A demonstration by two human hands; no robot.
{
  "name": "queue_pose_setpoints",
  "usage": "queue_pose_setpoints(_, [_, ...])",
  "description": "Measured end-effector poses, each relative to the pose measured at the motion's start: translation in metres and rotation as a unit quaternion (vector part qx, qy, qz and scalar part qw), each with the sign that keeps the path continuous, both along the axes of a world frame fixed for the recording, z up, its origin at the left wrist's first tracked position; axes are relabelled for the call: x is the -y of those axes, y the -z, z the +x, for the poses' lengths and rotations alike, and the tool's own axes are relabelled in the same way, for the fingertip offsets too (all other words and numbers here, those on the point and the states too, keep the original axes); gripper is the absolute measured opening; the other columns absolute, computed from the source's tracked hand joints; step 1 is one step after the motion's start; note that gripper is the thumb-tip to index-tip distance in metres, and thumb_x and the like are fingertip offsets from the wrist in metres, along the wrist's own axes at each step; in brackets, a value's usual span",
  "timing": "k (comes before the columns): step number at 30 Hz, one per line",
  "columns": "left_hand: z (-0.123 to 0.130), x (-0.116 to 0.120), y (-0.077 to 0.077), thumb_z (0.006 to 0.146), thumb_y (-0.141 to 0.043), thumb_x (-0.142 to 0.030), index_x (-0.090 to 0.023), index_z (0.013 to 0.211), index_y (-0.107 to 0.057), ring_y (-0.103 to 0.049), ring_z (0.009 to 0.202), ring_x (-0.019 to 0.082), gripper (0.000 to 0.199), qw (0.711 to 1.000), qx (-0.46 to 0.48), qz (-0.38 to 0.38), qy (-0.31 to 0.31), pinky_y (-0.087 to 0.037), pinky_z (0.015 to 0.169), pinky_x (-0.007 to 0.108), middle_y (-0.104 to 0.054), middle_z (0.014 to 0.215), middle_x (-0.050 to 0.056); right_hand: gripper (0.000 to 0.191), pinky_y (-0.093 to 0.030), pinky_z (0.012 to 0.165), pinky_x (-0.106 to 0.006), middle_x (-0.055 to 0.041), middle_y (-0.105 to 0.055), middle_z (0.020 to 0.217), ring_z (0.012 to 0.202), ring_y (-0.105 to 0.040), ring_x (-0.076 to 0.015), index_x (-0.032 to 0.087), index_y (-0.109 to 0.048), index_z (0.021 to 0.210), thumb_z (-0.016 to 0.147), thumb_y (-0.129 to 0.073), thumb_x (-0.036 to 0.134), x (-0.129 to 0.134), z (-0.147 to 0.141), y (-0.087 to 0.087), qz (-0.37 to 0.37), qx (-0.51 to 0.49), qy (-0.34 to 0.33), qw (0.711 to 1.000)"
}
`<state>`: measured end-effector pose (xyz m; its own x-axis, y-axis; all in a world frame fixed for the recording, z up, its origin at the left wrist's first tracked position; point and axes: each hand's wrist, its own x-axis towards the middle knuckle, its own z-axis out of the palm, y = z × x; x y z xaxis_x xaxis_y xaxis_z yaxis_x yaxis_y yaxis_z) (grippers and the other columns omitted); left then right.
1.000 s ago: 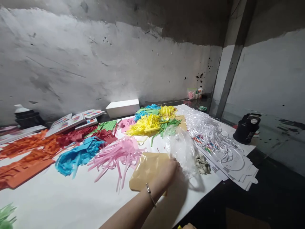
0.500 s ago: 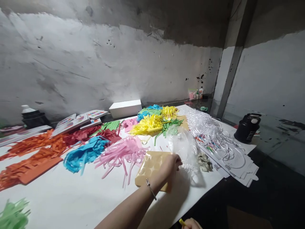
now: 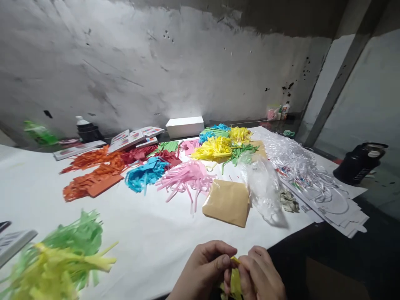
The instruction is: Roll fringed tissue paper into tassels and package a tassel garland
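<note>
My left hand (image 3: 208, 268) and my right hand (image 3: 262, 275) meet at the bottom centre of the head view. Both are closed, with fingertips pinching the rolled top of a yellow paper tassel (image 3: 236, 281). Its lower part hangs between my hands and runs out of view. Whether anything small is also between my fingertips cannot be seen. Just beyond my hands, a flat brown packet (image 3: 226, 204) with a shiny surface lies on the white paper (image 3: 150, 246). A crumpled clear plastic bag (image 3: 262, 189) rests beside it on the right.
Orange (image 3: 93, 179), blue (image 3: 146, 173), pink (image 3: 187, 179) and yellow tassels (image 3: 214, 148) lie across the paper. Yellow and green tassels (image 3: 65, 258) are at lower left. White strips (image 3: 287, 156) heap on the right near a black bottle (image 3: 359, 164). A white box (image 3: 185, 127) stands by the wall.
My left hand has drawn back from the brown packet and joined my right hand at the yellow tassel. My right hand has come further into view. The view has turned left.
</note>
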<state>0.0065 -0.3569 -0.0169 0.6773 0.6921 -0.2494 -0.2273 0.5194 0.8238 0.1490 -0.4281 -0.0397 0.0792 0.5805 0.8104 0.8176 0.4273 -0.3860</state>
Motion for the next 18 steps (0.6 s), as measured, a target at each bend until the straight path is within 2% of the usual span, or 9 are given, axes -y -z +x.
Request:
queue_pose_setpoints(4, [-0.026,0.007,-0.003,0.071,-0.086,-0.045,-0.015,0.082,-0.072,-0.058,0.048,0.009,0.035,0.996,-0.04,0.069,-0.044,-0.047,0.051,0.02,-0.066,0.061,-0.001,0.02,-0.049,0.065,-0.03,0.0009,-0.055,0.062,0.054,-0.05,-0.0126,0.019,-0.053,0.085,0.088,-0.047,0.0,-0.004,-0.015,-0.008,0.008,0.038,-0.037,0.999])
queue_pose_setpoints(8, [-0.046,0.013,-0.006,0.081,-0.076,-0.048,-0.015,0.084,-0.07,-0.057,0.055,0.009,0.033,0.984,-0.077,0.153,-0.058,-0.047,0.055,0.019,-0.06,0.069,-0.001,0.022,-0.047,0.063,-0.03,0.0016,-0.052,0.06,0.053,-0.049,-0.0122,0.019,-0.053,0.082,0.086,-0.047,-0.002,-0.003,-0.022,-0.016,-0.002,0.092,-0.08,0.993])
queue_pose_setpoints(12, [-0.058,0.017,-0.007,0.089,-0.064,-0.053,-0.015,0.082,-0.063,-0.048,0.052,0.006,0.038,0.966,-0.085,0.242,-0.027,-0.04,0.05,0.017,-0.051,0.068,-0.003,0.021,-0.045,0.067,-0.031,0.0021,-0.053,0.062,0.056,-0.051,-0.012,0.02,-0.05,0.079,0.088,-0.046,0.001,-0.001,-0.022,-0.024,-0.053,0.141,-0.165,0.975])
queue_pose_setpoints(15, [-0.066,0.019,-0.007,0.094,-0.056,-0.052,-0.017,0.084,-0.057,-0.043,0.051,0.006,0.037,0.955,-0.103,0.277,-0.004,-0.035,0.047,0.016,-0.048,0.067,-0.004,0.02,-0.046,0.071,-0.032,0.0016,-0.053,0.065,0.06,-0.052,-0.013,0.02,-0.049,0.08,0.091,-0.045,0.004,0.001,-0.027,-0.025,-0.087,0.119,-0.17,0.974])
queue_pose_setpoints(18, [-0.073,0.02,-0.002,0.098,-0.048,-0.051,-0.018,0.087,-0.055,-0.044,0.052,0.007,0.036,0.935,-0.113,0.337,0.004,-0.036,0.048,0.016,-0.05,0.072,-0.002,0.021,-0.046,0.073,-0.031,0.0016,-0.053,0.066,0.061,-0.052,-0.0134,0.021,-0.048,0.081,0.099,-0.042,0.012,0.002,-0.035,-0.022,-0.084,0.088,-0.177,0.977])
